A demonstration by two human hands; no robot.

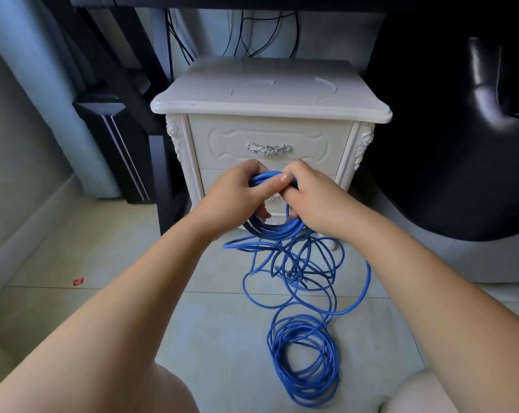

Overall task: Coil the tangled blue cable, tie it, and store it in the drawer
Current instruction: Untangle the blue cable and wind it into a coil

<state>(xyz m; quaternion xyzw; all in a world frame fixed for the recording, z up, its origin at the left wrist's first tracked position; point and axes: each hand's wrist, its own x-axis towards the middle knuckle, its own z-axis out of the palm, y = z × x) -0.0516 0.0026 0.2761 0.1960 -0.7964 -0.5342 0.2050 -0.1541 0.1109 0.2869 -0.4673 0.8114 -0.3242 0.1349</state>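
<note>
both hands grip the coiled part of the blue cable in front of the nightstand: left hand clamps the loops so they stay gathered, right hand curls round them, apparently adding another turn; tangled slack lies on the floor before the closed drawer.

Floor: pale grey-green tiles with thin dark joints; one small red scrap lying near left.
Left wall: plain, pale, with a light skirting board along its foot.
Bedside cabinet: cream-white, centre far, with a rounded top, carved floral corner posts and an ornate silver handle on the front.
Black frame: slanted struts and panels, standing just left of the cabinet.
Dark wires: several, hanging behind the cabinet against the far wall.
Black chair: glossy, padded, filling the right side.
Light: soft and even, daylight-toned.
</note>
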